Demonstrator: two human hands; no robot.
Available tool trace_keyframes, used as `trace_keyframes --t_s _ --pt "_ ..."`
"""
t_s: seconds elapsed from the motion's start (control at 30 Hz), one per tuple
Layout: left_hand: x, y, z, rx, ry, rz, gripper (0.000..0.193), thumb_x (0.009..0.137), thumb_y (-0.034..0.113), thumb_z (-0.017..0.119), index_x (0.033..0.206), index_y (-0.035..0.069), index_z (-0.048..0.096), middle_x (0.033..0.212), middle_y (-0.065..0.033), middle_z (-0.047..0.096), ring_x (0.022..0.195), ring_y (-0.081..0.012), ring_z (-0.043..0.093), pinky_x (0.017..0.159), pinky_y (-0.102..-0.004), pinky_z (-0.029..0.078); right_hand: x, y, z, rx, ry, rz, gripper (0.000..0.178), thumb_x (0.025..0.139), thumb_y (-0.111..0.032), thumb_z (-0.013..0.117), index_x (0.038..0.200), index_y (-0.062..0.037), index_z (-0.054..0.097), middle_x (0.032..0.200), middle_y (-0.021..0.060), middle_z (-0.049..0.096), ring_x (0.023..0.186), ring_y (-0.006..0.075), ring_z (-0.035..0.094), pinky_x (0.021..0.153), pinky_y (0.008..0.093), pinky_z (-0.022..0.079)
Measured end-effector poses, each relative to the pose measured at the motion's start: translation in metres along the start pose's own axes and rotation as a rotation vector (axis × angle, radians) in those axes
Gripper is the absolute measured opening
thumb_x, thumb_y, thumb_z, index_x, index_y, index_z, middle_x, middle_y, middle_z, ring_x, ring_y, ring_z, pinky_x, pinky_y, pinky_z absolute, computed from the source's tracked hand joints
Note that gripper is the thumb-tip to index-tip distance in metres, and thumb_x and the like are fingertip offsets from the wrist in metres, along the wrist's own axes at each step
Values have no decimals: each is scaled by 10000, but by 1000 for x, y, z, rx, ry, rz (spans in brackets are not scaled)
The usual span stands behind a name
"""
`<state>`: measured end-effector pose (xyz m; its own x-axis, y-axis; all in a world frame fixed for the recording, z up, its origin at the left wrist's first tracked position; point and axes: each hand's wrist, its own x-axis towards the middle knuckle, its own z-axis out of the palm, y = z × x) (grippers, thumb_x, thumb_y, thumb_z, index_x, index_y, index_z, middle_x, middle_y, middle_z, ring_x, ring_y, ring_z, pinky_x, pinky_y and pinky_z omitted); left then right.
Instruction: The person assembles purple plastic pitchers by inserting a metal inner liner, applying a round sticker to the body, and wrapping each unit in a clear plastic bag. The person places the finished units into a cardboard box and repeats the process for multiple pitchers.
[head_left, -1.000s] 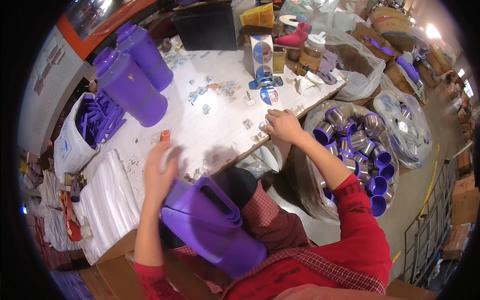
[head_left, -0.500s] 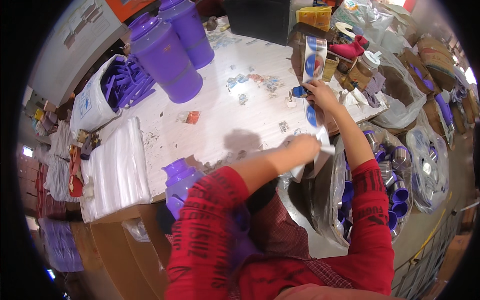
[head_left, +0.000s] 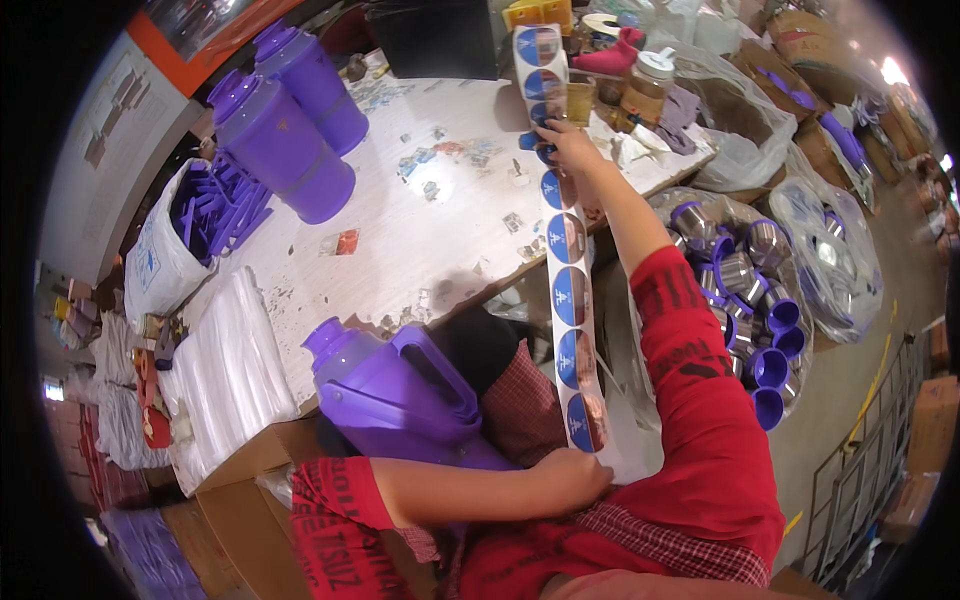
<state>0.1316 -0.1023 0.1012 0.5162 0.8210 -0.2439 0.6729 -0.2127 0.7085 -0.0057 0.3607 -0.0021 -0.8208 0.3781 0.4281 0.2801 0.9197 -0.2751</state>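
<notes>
A long strip of round blue-and-brown labels [head_left: 570,293] stretches from the far side of the table down toward my body. My left hand [head_left: 575,480] is closed at the strip's near end, low in front of me, with pale backing beside it. At the far table edge my right hand [head_left: 568,146] pinches the strip higher up. A small dark blue piece [head_left: 529,142] shows by its fingertips; its kind is unclear. A purple jug [head_left: 385,385] with a large handle lies tilted across my lap, touched by neither hand.
Two purple jugs [head_left: 285,165] stand at the table's far left, near a white sack [head_left: 160,262] of purple strips. Flat plastic bags [head_left: 228,350] lie at the near left. To the right, a plastic-lined container holds steel-and-purple cups [head_left: 740,275]. A lidded bottle [head_left: 648,90] stands behind.
My left hand has come down toward my body, drawing out a longer run of the label strip. My right hand stays at the strip's upper part. The view has shifted, revealing more of the lap jug.
</notes>
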Motion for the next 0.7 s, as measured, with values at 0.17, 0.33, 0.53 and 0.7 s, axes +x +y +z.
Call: trace_keyframes --t_s 0.17,0.33,0.53,0.7 --pt "1 7 18 148 303 166 167 814 202 573 753 57 630 603 -138 631 559 -293 655 496 -414 505 -128 -82 -69 176 214 32 421 782 -151 730 1163 -23 606 1284 196 574 1139 377 579 942 407 479" --pt "0 12 46 347 292 109 227 862 213 578 953 7 602 795 -127 683 667 -244 681 539 -343 527 -297 -182 -115 1427 -415 970 203 855 -72 718 1019 -95 601 969 -4 658 931 86 617 760 254 502" --pt "-17 8 -47 119 423 -212 391 812 258 707 1159 92 635 1006 -77 702 901 -239 674 765 -331 536 -297 -204 -138 1530 154 554 359 829 -19 721 1167 -47 601 1057 43 656 957 106 627 837 241 502" --pt "2 -36 -68 -904 664 -255 454 883 89 686 1289 -46 537 1135 -99 655 981 -131 632 845 -259 511 -270 -221 -172 1224 235 566 406 825 -99 727 1218 -62 634 1222 94 595 1084 178 592 951 304 457"
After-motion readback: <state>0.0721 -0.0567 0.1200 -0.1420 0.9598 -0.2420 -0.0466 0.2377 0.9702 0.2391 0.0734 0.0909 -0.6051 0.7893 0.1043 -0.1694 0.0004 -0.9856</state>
